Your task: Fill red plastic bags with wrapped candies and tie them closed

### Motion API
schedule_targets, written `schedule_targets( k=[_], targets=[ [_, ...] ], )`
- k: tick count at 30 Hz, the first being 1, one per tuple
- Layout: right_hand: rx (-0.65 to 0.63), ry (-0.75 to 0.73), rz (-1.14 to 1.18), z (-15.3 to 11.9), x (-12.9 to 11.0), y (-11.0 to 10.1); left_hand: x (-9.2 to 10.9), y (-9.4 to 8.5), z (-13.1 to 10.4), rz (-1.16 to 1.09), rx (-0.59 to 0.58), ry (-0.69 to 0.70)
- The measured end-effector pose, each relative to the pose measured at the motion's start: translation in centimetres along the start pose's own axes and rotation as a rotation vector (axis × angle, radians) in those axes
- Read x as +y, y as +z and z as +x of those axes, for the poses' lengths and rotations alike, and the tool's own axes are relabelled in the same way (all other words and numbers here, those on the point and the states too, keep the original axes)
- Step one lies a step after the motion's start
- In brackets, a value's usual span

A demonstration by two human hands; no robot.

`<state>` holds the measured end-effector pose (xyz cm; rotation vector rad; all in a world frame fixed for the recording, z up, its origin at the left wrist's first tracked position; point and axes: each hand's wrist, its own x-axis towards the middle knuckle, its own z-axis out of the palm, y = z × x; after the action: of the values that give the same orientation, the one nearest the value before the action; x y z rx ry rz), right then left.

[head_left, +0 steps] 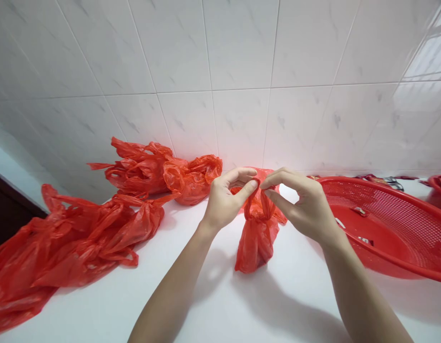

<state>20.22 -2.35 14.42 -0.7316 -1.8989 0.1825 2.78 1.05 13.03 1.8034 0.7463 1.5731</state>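
Left hand (pixel 223 197) and right hand (pixel 302 202), equally near, pinching the handles of a small red bag (pixel 256 243); body directly below the grip, long axis roughly upright; white table (pixel 191 305) beneath.

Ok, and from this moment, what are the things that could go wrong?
The thin handles of the small bag, pinched between the left hand and right hand, might tear if pulled hard. The right forearm is close to the basket, so it could bump the rim.
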Motion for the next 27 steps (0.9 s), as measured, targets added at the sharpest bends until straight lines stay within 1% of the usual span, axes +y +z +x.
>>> schedule_targets(
  k=[8, 13, 16, 20, 24, 27],
  targets=[
    [0.028, -0.008, 0.035, 0.1, -0.2, 0.2, 1.0, 0.4, -0.5, -0.078, -0.037, -0.036],
    [0.066, -0.021, 0.035, 0.0, -0.1, 0.0, 1.2, 0.2, -0.6, -0.078, -0.134, -0.006],
    [0.102, -0.027, 0.032, -0.1, 0.0, 0.2, 1.3, 0.3, -0.8, -0.042, -0.165, 0.008],
    [0.125, -0.017, 0.03, -0.2, 0.0, 0.3, 1.2, 0.6, -1.0, -0.023, -0.136, 0.026],
    [0.145, 0.026, 0.04, -0.1, -0.1, 0.3, 1.2, 0.7, -1.0, -0.02, -0.091, 0.018],
    [0.123, 0.067, 0.042, 0.0, 0.1, 0.1, 1.1, 0.7, -1.0, -0.014, -0.059, 0.014]
  ],
)
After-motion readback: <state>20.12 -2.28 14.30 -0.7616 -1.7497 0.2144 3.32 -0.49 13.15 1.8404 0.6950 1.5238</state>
